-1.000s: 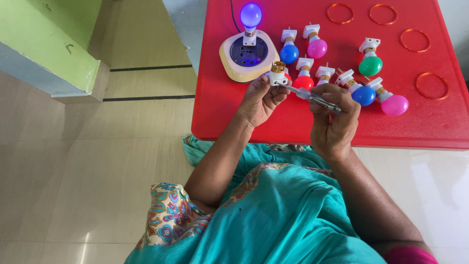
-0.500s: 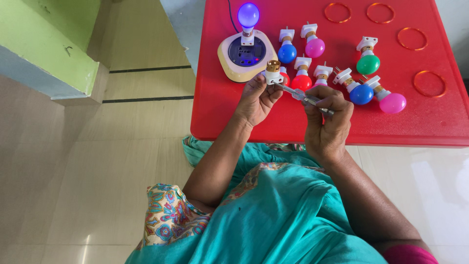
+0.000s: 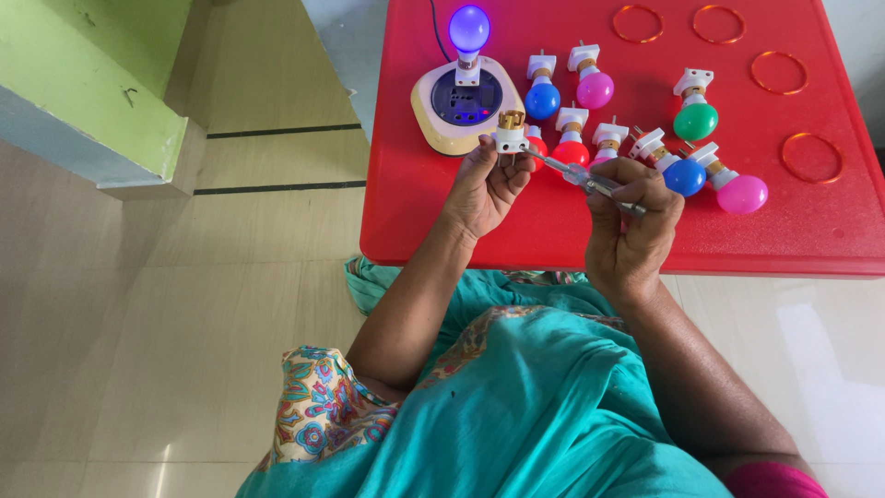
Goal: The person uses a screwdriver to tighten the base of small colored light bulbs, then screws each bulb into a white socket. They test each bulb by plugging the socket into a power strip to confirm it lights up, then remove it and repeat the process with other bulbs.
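Note:
My left hand grips a small white plug-in lamp holder with a brass socket on top, held upright over the red table. My right hand holds a clear-handled screwdriver; its tip points left and touches the holder's side. Just behind my hands lie several small coloured bulbs in white holders: a red bulb, a blue bulb and a pink bulb.
A cream round power socket unit carries a lit purple-blue bulb. More bulbs lie further back: blue, pink, green. Several orange rings lie at the table's right. A green wall ledge stands left.
Both hands shifted slightly over the table. The holder turned more upright in my left hand and the screwdriver stays against it.

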